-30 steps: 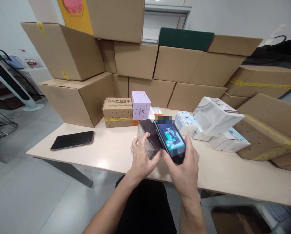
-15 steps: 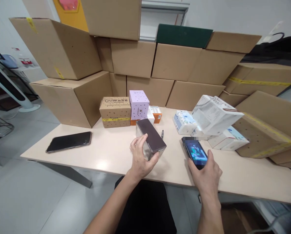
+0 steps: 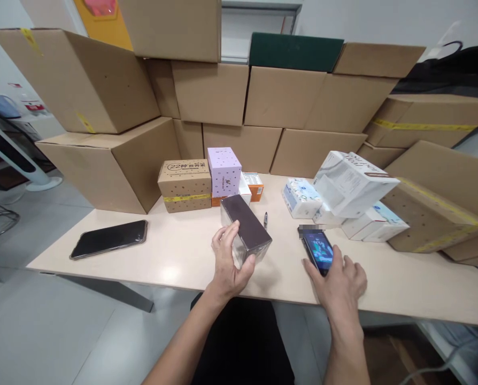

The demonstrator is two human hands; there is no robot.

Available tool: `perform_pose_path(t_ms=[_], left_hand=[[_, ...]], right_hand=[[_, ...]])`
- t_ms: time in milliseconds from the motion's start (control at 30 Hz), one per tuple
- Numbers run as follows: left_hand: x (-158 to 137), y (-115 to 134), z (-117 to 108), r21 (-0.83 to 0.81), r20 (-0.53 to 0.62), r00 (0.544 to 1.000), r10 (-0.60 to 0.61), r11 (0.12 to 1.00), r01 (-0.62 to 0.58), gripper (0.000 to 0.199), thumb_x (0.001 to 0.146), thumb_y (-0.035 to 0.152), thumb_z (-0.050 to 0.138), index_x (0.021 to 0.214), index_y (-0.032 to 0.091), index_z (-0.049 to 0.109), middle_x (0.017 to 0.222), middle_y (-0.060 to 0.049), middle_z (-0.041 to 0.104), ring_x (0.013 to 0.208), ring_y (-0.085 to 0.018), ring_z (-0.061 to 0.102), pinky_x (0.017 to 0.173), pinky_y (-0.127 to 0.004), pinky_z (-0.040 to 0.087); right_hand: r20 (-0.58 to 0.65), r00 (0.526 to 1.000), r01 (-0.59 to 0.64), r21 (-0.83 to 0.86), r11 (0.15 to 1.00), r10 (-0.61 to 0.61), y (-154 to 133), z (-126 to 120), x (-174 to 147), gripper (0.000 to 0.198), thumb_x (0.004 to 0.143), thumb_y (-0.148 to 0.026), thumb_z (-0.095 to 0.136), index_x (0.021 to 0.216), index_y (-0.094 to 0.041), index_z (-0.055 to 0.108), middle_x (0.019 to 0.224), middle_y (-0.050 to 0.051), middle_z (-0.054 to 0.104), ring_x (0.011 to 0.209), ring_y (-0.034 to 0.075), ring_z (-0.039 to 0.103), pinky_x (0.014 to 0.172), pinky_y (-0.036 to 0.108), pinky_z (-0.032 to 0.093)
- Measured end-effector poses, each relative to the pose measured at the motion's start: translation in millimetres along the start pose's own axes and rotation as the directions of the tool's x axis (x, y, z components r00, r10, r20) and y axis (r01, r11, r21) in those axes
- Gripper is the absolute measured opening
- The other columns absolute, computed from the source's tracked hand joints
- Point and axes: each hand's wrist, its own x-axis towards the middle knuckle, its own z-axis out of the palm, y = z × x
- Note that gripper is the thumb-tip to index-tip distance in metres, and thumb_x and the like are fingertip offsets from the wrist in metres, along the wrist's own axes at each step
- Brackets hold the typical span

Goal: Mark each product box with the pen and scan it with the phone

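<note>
In the head view my left hand (image 3: 228,262) is closed around a dark-topped box (image 3: 247,224) with clear, shiny sides, thumb at its near end and fingers on its left side. The box is tilted above the table. My right hand (image 3: 339,280) is at the near end of a dark handheld device (image 3: 317,248) with a lit screen, which appears to lie on the table. Its thumb and fingers are spread to either side of the device, the thumb a little off its left edge. A pen (image 3: 266,220) lies between box and device.
A black phone (image 3: 108,239) lies on the left of the table (image 3: 175,251). Behind stand a brown printed carton (image 3: 185,184), a purple box (image 3: 225,174) and an orange box (image 3: 255,190). Tissue packs (image 3: 301,198) and a white box (image 3: 353,182) are on the right. Large cardboard boxes (image 3: 210,93) wall the back.
My right hand has loosened around the device, its thumb and fingers moving apart and the device settling lower. My left hand keeps the box nearly in place. The whole view has shifted slightly.
</note>
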Motion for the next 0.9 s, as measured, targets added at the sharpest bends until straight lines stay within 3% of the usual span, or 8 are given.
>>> perform_pose_path(t_ms=[67, 133, 233, 300, 433, 567, 733, 900], left_hand=[[-1.5, -1.6, 0.0, -0.033, 0.013, 1.000, -0.015, 0.999, 0.015, 0.062, 0.094, 0.038, 0.052, 0.149, 0.019, 0.032, 0.146, -0.017, 0.046, 0.133, -0.031, 0.040, 0.111, -0.054, 0.036], [-3.0, -3.3, 0.3, -0.064, 0.016, 0.999, -0.029, 0.997, 0.030, 0.060, 0.095, 0.039, 0.050, 0.150, 0.020, 0.032, 0.147, -0.017, 0.045, 0.135, -0.030, 0.039, 0.112, -0.053, 0.035], [-4.5, -5.4, 0.6, -0.115, 0.023, 0.999, -0.048, 0.992, 0.050, 0.058, 0.097, 0.040, 0.046, 0.150, 0.021, 0.032, 0.149, -0.016, 0.044, 0.137, -0.029, 0.038, 0.113, -0.053, 0.034], [-4.9, -6.5, 0.1, -0.150, 0.035, 0.997, -0.062, 0.986, 0.067, 0.056, 0.099, 0.040, 0.044, 0.151, 0.022, 0.033, 0.150, -0.015, 0.043, 0.138, -0.028, 0.039, 0.114, -0.052, 0.034], [-6.0, -8.5, -1.0, -0.194, 0.026, 0.997, -0.073, 0.978, 0.076, 0.056, 0.099, 0.044, 0.040, 0.150, 0.022, 0.034, 0.151, -0.016, 0.043, 0.140, -0.029, 0.039, 0.114, -0.054, 0.034], [-10.5, -11.0, 0.6, -0.255, -0.037, 0.996, -0.085, 0.964, 0.073, 0.058, 0.098, 0.046, 0.041, 0.150, 0.020, 0.035, 0.151, -0.017, 0.043, 0.138, -0.031, 0.043, 0.110, -0.054, 0.039], [-16.1, -11.6, 2.4, -0.328, -0.167, 0.971, -0.170, 0.938, 0.108, 0.054, 0.098, 0.042, 0.043, 0.147, 0.020, 0.039, 0.147, -0.017, 0.047, 0.136, -0.032, 0.047, 0.111, -0.054, 0.039], [-14.5, -8.9, 0.5, -0.277, -0.074, 0.980, -0.187, 0.947, 0.160, 0.050, 0.099, 0.041, 0.041, 0.144, 0.019, 0.041, 0.142, -0.017, 0.051, 0.134, -0.030, 0.047, 0.111, -0.055, 0.038]], right_hand=[[-0.005, 0.998, 0.056, 0.132, 0.990, -0.056, -15.4, -9.0, -4.8, 0.085, 0.083, -0.065, 0.055, 0.144, -0.007, 0.046, 0.137, 0.028, 0.050, 0.129, 0.044, 0.042, 0.105, 0.061, 0.034], [0.132, 0.981, 0.089, 0.346, 0.934, -0.142, -38.8, -19.9, -12.3, 0.085, 0.082, -0.064, 0.059, 0.147, -0.013, 0.040, 0.135, 0.022, 0.054, 0.113, 0.034, 0.055, 0.095, 0.051, 0.047], [0.395, 0.874, 0.008, 0.572, 0.820, -0.284, -81.7, -32.1, -26.8, 0.085, 0.080, -0.056, 0.068, 0.150, -0.020, 0.035, 0.125, 0.014, 0.061, 0.083, 0.022, 0.063, 0.075, 0.038, 0.055], [0.458, 0.829, -0.041, 0.622, 0.782, -0.320, -107.7, -33.8, -35.8, 0.082, 0.081, -0.052, 0.068, 0.149, -0.021, 0.035, 0.113, 0.010, 0.066, 0.073, 0.020, 0.063, 0.071, 0.037, 0.055], [0.410, 0.881, -0.081, 0.623, 0.778, -0.237, -135.7, -25.1, -45.3, 0.072, 0.080, -0.050, 0.068, 0.137, -0.015, 0.042, 0.091, 0.007, 0.067, 0.070, 0.022, 0.065, 0.068, 0.038, 0.055], [0.419, 0.885, -0.151, 0.672, 0.725, -0.204, -131.4, -22.9, -43.3, 0.060, 0.076, -0.046, 0.074, 0.121, -0.018, 0.048, 0.072, -0.001, 0.064, 0.061, 0.019, 0.062, 0.060, 0.033, 0.053], [0.322, 0.941, -0.217, 0.804, 0.553, -0.100, -107.7, -44.8, -16.1, 0.057, 0.073, -0.050, 0.076, 0.114, -0.022, 0.049, 0.084, 0.001, 0.067, 0.064, 0.017, 0.063, 0.059, 0.030, 0.053], [0.062, 0.998, -0.019, 0.686, 0.727, -0.032, -112.8, -55.2, 59.7, 0.066, 0.071, -0.055, 0.076, 0.120, -0.021, 0.047, 0.109, 0.012, 0.068, 0.074, 0.020, 0.066, 0.069, 0.037, 0.054]])
